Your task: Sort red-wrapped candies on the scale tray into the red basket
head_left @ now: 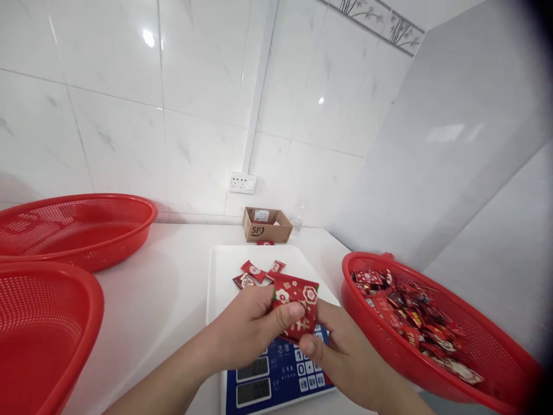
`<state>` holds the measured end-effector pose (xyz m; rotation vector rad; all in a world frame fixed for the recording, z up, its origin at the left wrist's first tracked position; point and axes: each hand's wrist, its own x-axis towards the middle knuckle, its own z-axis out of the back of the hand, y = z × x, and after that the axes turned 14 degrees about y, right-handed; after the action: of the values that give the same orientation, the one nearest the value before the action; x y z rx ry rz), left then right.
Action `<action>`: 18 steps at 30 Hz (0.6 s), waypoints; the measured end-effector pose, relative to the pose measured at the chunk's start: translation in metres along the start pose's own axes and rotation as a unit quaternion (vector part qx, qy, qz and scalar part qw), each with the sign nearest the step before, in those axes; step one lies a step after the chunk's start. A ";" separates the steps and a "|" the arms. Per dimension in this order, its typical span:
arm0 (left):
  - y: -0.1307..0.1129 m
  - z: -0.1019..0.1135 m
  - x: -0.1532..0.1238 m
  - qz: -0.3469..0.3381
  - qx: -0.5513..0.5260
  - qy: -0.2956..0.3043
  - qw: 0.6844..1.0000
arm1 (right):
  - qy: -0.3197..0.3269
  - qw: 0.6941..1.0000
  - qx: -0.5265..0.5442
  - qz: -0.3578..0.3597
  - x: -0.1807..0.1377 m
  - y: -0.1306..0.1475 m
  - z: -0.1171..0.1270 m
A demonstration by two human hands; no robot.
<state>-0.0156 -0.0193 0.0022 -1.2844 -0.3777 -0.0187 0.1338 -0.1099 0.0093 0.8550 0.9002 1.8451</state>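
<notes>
Overall, head view: 2 bare hands met over a scale on a white table (142, 300).
Packet (297, 294): red, with white flowers and pale lettering; it was held up between both hands, above the scale, roughly where pan and keypad met.
Left hand (248, 325): it gripped the packet from its left side, the thumb pressed flat across the front; the other fingers were mostly hidden, so their spacing could not be told.
Right hand (345, 354): its thumb tip lay at the packet's lower right corner, with the fingers curled behind the right edge; how tightly they pinched could not be told.
Scale (218, 314): white pan, blue panel below, partly covered by the hands; at least 2 grey displays showed, their digits too faint to read.
Candies (254, 270): at least 3 in red wrappers lay on the pan, just beyond the packet.
Box (270, 233): open brown cardboard marked SF, behind the pan, with a clear bottle (298, 222) just beside it.
Right basket (365, 314): red, just right of the scale, holding a heap of wrapped sweets (415, 320).
Left baskets: 2, both red; the far basket (144, 227) stood near the wall (116, 150), the near basket (93, 305) in front.
Socket (242, 183): white, on the wall above the box.
</notes>
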 end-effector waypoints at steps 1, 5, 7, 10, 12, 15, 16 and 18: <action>0.000 -0.002 0.000 0.004 0.028 0.004 1.000 | 0.003 1.000 0.007 0.001 -0.002 -0.003 -0.002; -0.002 -0.010 -0.001 0.037 0.179 0.010 0.983 | -0.005 0.999 0.036 0.015 -0.007 -0.016 -0.012; -0.002 -0.013 0.000 0.046 0.232 0.009 0.971 | -0.015 0.999 0.046 0.024 -0.008 -0.020 -0.017; 0.000 -0.017 0.000 0.039 0.260 0.003 0.965 | -0.027 0.999 0.040 0.023 -0.009 -0.023 -0.021; 0.002 -0.018 0.000 0.035 0.260 -0.007 0.965 | -0.044 0.998 0.027 0.022 -0.009 -0.023 -0.024; 0.004 -0.016 -0.001 0.042 0.261 -0.029 0.964 | -0.085 0.996 0.016 0.019 -0.010 -0.024 -0.024; 0.004 -0.014 -0.001 0.042 0.261 -0.038 0.964 | -0.102 0.995 0.018 0.016 -0.010 -0.024 -0.024; 0.003 -0.009 -0.003 0.036 0.249 -0.065 0.966 | -0.133 0.990 0.045 0.006 -0.011 -0.023 -0.022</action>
<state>-0.0152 -0.0275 -0.0037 -0.8006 -0.4162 0.2110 0.1295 -0.1173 -0.0233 1.1347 0.8128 1.6614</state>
